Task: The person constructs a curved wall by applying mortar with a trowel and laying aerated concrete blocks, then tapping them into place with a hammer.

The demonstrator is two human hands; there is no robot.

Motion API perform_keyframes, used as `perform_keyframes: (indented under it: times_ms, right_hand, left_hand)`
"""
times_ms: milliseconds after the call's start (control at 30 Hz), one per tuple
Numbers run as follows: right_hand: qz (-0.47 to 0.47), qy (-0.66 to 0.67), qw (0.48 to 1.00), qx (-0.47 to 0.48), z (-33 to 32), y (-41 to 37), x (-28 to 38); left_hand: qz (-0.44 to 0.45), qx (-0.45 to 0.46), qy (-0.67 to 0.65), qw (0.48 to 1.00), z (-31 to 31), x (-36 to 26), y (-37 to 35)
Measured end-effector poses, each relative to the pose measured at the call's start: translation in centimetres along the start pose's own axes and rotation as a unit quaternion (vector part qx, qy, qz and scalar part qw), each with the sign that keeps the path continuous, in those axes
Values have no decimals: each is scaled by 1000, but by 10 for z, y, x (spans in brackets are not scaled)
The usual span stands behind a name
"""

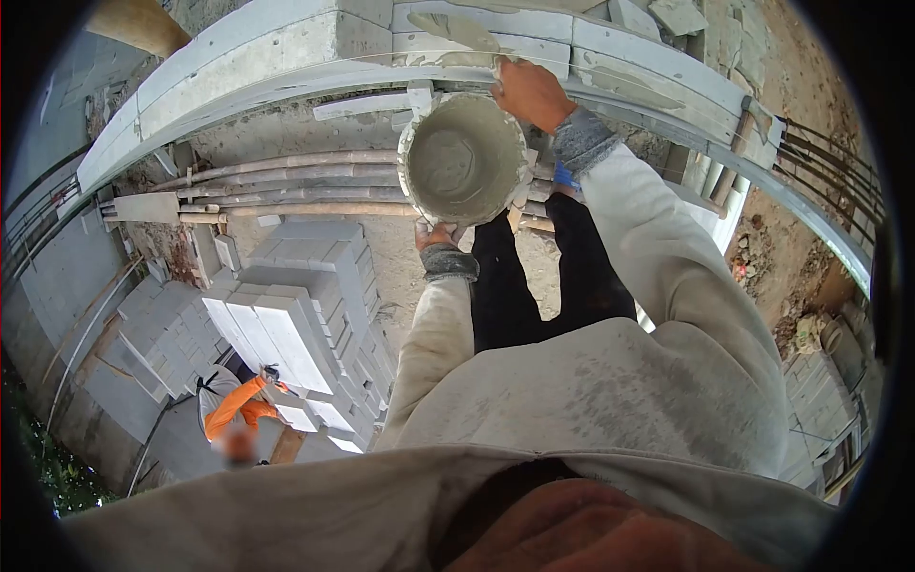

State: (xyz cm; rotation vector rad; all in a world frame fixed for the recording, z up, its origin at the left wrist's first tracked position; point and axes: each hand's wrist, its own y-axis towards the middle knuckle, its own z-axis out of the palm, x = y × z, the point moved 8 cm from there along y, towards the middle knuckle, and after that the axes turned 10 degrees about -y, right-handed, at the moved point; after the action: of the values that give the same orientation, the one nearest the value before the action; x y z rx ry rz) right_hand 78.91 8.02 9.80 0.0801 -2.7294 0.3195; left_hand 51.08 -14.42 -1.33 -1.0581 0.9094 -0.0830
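Observation:
My left hand is closed on the near underside of a bucket, its fingers partly hidden beneath it. Wet grey mortar coats the bucket's walls and lies in its bottom. Just beyond the bucket's far right rim, my right hand is wrapped round the handle of a trowel. The mortar-grey blade points left over the top of the block wall. A thin string line runs along the wall close to the trowel.
Bamboo poles lie below the wall, under the bucket's level. Stacked white blocks stand at lower left, where a person in orange sleeves bends over them. Steel bars jut out beyond the wall's right end.

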Motion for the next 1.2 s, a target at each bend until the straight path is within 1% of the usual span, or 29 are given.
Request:
perform_keyframes:
  times_ms: [100, 200, 267, 367, 467, 567, 667, 700, 800, 833, 867, 933, 967, 1000, 1067, 1100, 1167, 1200]
  right_hand:
    - [1, -23, 1000, 20, 0, 9, 1]
    - [53, -50, 997, -21, -12, -25, -32]
    - [90, -68, 992, 54, -12, -47, -66]
    - [78, -112, 988, -68, -31, -87, -94]
    - [82, -136, 987, -12, -35, -103, -117]
    - [109, -144, 983, -21, -29, -113, -133]
    - [98, -128, 987, -26, -46, -136, -127]
    - [107, -106, 988, -36, -57, -151, -114]
    - [82, -110, 980, 146, -49, -198, -87]
    - [50, -104, 980, 161, -38, -204, -85]
    - [33, -98, 982, 160, -25, -205, -81]
    - [1, -90, 986, 142, 5, -182, -74]
    - [-12, -127, 990, 56, 18, -167, -69]
    - [-23, -163, 986, -33, 28, -161, -63]
    - [-47, -160, 986, -13, 60, -169, -51]
    - [-61, -157, 986, -1, 65, -171, -42]
    - [-52, -107, 993, 23, 62, -179, -44]
    - [-46, -83, 995, 36, 54, -181, -46]
  left_hand:
    - [-14, -7, 23, 1000, -9, -6, -4]
    - [-16, 0, 46, 999, -21, -5, -3]
    - [-10, 6, 55, 998, -18, -5, -7]
    - [-21, 28, 58, 998, -10, -3, -9]
    - [-27, 17, 87, 996, 4, 0, -20]
    - [-18, 38, 114, 993, 29, 0, -33]
    - [-4, 53, 127, 991, 49, 5, -42]
    - [7, 55, 147, 988, 60, 0, -49]
    - [64, 90, 217, 970, 69, 3, -47]
    - [81, 93, 221, 967, 83, -1, -56]
    - [123, 115, 281, 945, 83, -3, -57]
    - [210, 172, 387, 881, 93, -4, -56]
    - [200, 157, 402, 880, 105, -9, -68]
    - [193, 167, 383, 888, 112, -10, -72]
    - [179, 182, 347, 903, 119, -14, -75]
    - [169, 166, 325, 915, 118, -19, -75]
    - [147, 132, 273, 942, 115, -21, -73]
    - [167, 132, 321, 923, 111, -22, -68]
